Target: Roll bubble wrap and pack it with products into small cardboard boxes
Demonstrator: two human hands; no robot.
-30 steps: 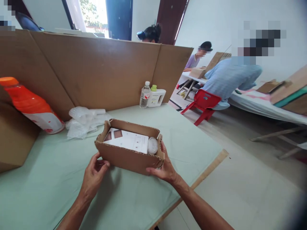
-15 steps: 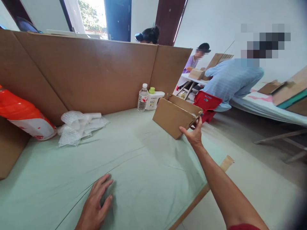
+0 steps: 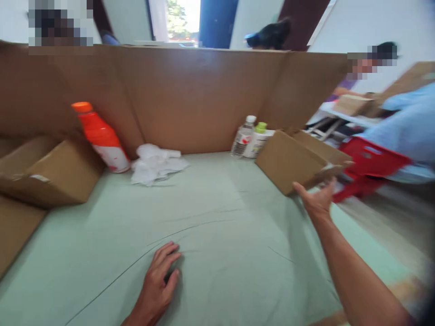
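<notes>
A small cardboard box point(image 3: 288, 160) stands at the right side of the green cloth-covered table point(image 3: 217, 217), its top open. My right hand point(image 3: 319, 199) is at the box's near right end, thumb against the lower corner and fingers along the end face; the fingertips are blurred. My left hand point(image 3: 159, 276) rests on the cloth near the front, fingers loosely stretched and holding nothing. Just behind the box are a clear water bottle point(image 3: 242, 138) and a white bottle with a green cap point(image 3: 258, 141), partly covered by the box.
A tall cardboard panel point(image 3: 204, 99) borders the table's far side. At left are an orange-capped red and white bottle point(image 3: 102, 138), crumpled bubble wrap point(image 3: 156, 165) and a cardboard box point(image 3: 64, 176). Beyond the right edge stands a red stool point(image 3: 374, 156) beside a person in light blue point(image 3: 414, 122).
My view has turned left, so the scene sits further right and the left-hand boxes show. My right hand stays at the box; my left hand stays on the cloth.
</notes>
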